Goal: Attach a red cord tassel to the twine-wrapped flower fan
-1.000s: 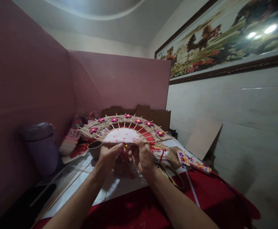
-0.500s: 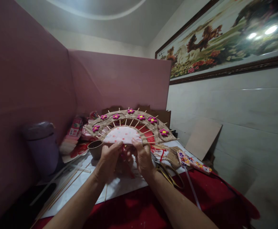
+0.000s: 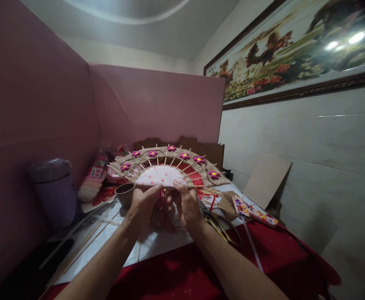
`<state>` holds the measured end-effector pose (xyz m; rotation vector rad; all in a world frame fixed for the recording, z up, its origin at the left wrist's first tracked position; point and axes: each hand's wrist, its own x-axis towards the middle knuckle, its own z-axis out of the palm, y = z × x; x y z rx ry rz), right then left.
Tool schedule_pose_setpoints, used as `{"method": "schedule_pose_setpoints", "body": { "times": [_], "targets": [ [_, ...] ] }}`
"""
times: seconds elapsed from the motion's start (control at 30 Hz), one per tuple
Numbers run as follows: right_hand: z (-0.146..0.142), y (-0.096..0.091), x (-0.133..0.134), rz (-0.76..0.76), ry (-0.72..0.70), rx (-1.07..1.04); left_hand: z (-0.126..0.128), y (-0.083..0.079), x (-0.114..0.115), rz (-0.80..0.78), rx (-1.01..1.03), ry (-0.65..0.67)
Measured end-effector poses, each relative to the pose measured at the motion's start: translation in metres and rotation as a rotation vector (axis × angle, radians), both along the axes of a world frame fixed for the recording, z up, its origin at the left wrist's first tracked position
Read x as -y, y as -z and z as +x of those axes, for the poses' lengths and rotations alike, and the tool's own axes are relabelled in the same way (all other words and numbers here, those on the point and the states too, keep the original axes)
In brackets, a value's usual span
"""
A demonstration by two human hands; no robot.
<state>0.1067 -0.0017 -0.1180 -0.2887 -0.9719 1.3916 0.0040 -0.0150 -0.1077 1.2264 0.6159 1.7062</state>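
A handmade fan (image 3: 160,176) is held up over the table, its curved edge away from me. It has a spotted white cloth half-circle, thin radiating sticks and a twine-woven outer band dotted with magenta flowers that have yellow centres. My left hand (image 3: 144,204) pinches the straight lower edge left of centre, thumb along the cloth. On the other side, my right hand (image 3: 187,204) grips the same edge with its thumb on the cloth. Something dark pink or red hangs beneath the fan between my hands; it is partly hidden and I cannot make it out.
Scissors (image 3: 221,227) with gold handles lie right of my right hand, near a flower-patterned glue gun (image 3: 254,211). A dark cup (image 3: 125,196) stands left of the fan. Thin sticks (image 3: 79,250) lie at left, near a lidded purple bin (image 3: 55,196). Cardboard (image 3: 268,179) leans on the wall.
The fan has tipped slightly, so its outer band sits a little lower in view. Both hands keep their hold in nearly the same place.
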Motion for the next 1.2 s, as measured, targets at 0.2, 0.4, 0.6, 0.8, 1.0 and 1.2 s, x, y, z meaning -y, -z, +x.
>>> {"method": "schedule_pose_setpoints", "body": {
  "times": [0.2, 0.4, 0.6, 0.8, 1.0, 1.2],
  "targets": [
    [0.001, -0.001, -0.001, -0.019, -0.010, -0.049, -0.005, 0.003, -0.008, 0.050, -0.056, -0.040],
    [0.001, -0.001, -0.002, -0.032, -0.014, -0.057, -0.005, -0.002, -0.001, 0.119, -0.021, 0.044],
    [0.001, -0.001, -0.001, -0.033, -0.013, -0.056, -0.004, -0.001, 0.001, 0.071, 0.021, 0.041],
    [0.000, 0.000, -0.001, -0.019, -0.018, -0.041, -0.002, 0.003, -0.003, 0.037, 0.001, -0.001],
    [0.000, 0.002, -0.002, -0.014, -0.026, -0.041, -0.004, 0.004, -0.004, 0.076, -0.013, -0.008],
    [0.000, 0.000, -0.001, -0.013, -0.032, -0.042, -0.005, 0.007, -0.010, 0.117, -0.011, -0.029]
  ]
}}
